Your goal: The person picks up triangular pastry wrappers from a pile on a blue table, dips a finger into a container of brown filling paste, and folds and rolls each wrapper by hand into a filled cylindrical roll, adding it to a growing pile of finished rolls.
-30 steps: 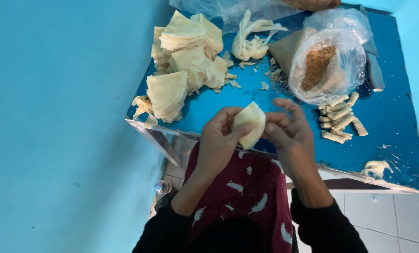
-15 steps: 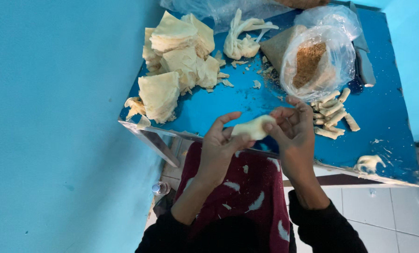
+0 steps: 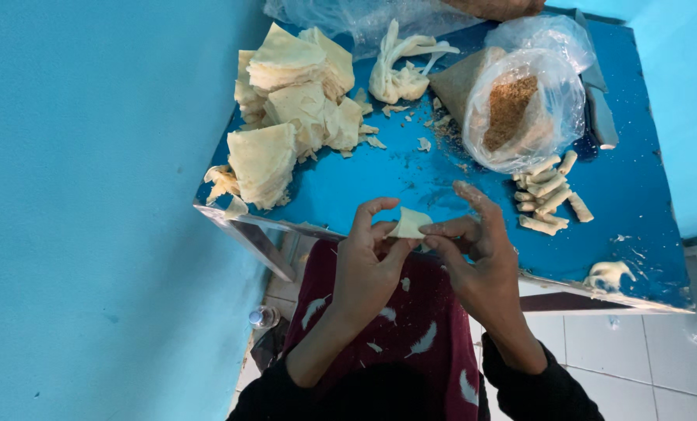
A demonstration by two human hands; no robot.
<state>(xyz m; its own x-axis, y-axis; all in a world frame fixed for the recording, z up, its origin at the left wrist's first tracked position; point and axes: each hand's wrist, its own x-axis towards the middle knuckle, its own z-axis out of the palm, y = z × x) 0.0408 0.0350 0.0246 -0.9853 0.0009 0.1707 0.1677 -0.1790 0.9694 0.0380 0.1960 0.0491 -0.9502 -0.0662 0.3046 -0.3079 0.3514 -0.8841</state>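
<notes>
Blue table, cream wrappers, maroon apron — pale, perhaps feather-like marks

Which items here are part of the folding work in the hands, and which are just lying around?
In use:
- left hand and right hand, both pinching the folded pastry piece
- stacks of pastry sheets
- bag of brown filling
- finished rolls

Lying about:
- pastry scraps
- dough lump at the table edge
- small bottle on the floor

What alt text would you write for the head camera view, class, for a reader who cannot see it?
Both hands, left hand and right hand, pinch a small pale dough piece above a blue table. On it lie stacked dough sheets, finished rolls and a bag of brown filling.
</notes>
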